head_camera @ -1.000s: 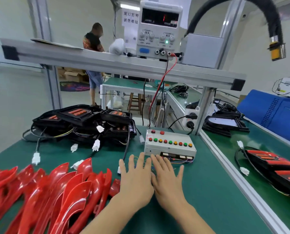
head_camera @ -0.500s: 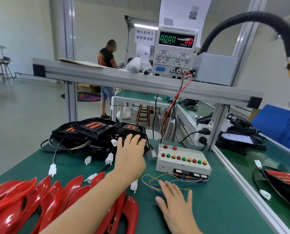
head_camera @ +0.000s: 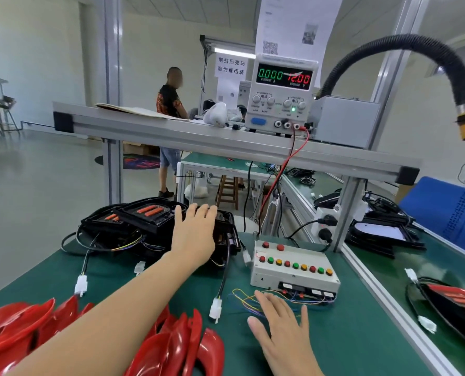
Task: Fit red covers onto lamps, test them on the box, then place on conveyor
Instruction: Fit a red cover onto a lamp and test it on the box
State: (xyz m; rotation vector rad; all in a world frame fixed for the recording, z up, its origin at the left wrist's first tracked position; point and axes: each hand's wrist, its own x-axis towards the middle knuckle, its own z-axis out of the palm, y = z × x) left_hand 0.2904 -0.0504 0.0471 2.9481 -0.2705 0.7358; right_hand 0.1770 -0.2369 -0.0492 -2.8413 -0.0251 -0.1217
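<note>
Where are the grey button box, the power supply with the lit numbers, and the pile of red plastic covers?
Grey button box [head_camera: 293,270]: head view, top panel.
Power supply with lit numbers [head_camera: 283,96]: head view, front face.
Pile of red plastic covers [head_camera: 177,346]: head view, a near cover.

Readable: "0.000" in green over "CURRENT A" and "12.00" in red over "VOLTAGE V" on power supply [head_camera: 283,95]; "尾灯后壳与装饰框组装" on white sign [head_camera: 231,67] behind; hanging sheet [head_camera: 296,23] print illegible.
</note>
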